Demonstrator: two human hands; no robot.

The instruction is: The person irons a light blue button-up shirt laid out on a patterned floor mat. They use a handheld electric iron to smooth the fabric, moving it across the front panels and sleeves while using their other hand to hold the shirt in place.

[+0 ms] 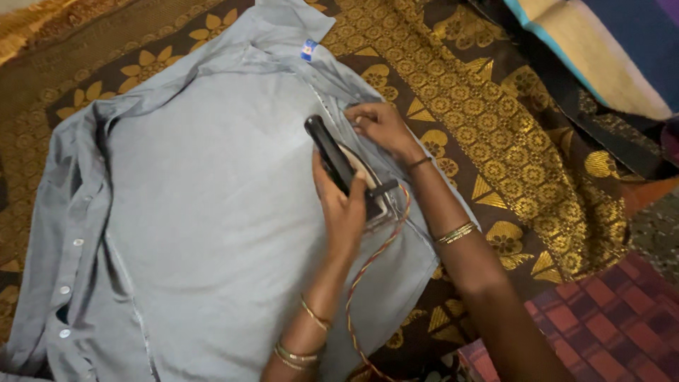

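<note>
Shirt [212, 212], grey, lies flat on our gold-patterned brown mat [495, 127]. Our left hand [343, 209] grips the iron [346, 170] near the shirt's edge; our right hand [378, 127] presses the fabric, fingers loosely curled.

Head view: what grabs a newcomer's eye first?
A pale grey shirt spread flat across a brown-and-gold patterned cloth fills most of the frame. At centre-right, the left hand grips the black handle of a clothes iron on the shirt, its braided cord trailing down, while the right hand presses the fabric just beyond it.
</note>
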